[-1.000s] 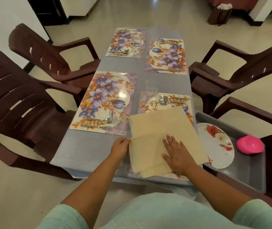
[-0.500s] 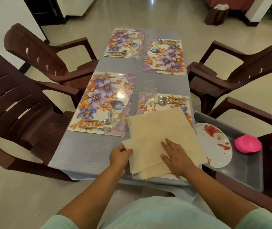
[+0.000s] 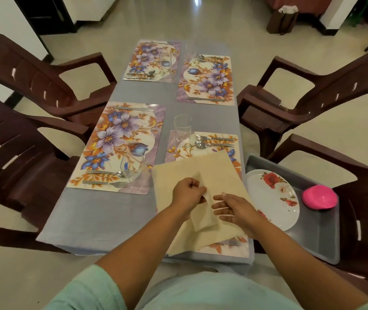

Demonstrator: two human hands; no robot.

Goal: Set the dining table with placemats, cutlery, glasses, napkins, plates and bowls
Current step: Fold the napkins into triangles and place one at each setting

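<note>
Tabletop napkins (image 3: 217, 173), corner pinched by left hand (image 3: 186, 193).

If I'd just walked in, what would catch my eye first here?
Probably the four floral placemats on the grey table, each already bearing cutlery. Next, the left hand pinching a cream napkin over the near-right mat, and the bright pink bowl beside a flowered plate on the tray at right.

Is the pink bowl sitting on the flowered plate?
No, the pink bowl sits upside down on the grey tray, beside the flowered plate and apart from it.
</note>
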